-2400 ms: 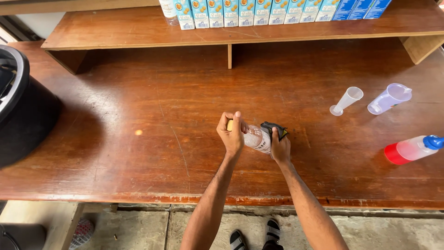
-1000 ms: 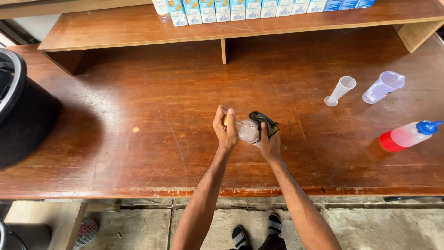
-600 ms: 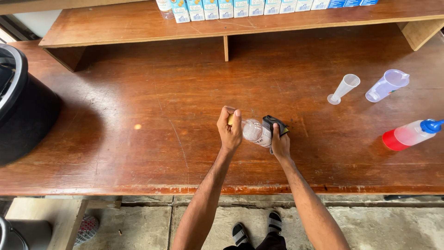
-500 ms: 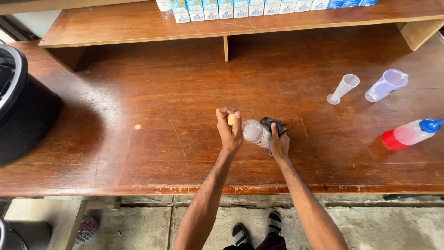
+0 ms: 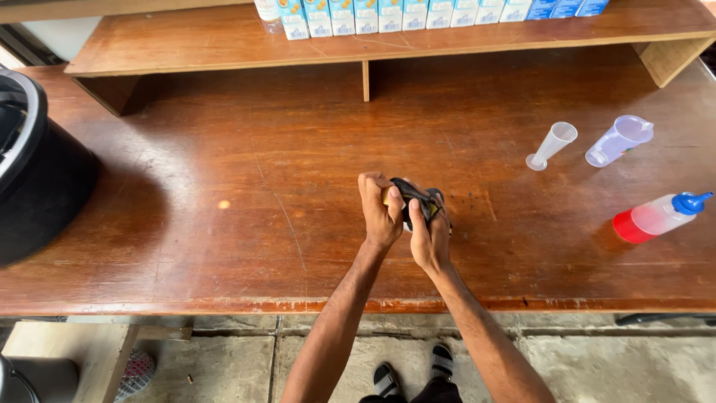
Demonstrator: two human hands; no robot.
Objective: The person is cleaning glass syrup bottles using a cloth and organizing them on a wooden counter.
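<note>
Head view: two hands (image 5: 406, 220) clasp one dark cloth (image 5: 415, 200).

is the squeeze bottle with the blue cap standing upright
No, the squeeze bottle lies on its side on the wooden table, red liquid pooled at its base.

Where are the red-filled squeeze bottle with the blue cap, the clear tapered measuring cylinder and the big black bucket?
Red-filled squeeze bottle with blue cap (image 5: 647, 222), head view: on its clear middle.
Clear tapered measuring cylinder (image 5: 553, 145), head view: mid-wall.
Big black bucket (image 5: 41, 195), head view: outer side wall.

Glossy scratched wooden table (image 5: 224, 149), clear plastic squeeze bottle (image 5: 660, 216)
</note>
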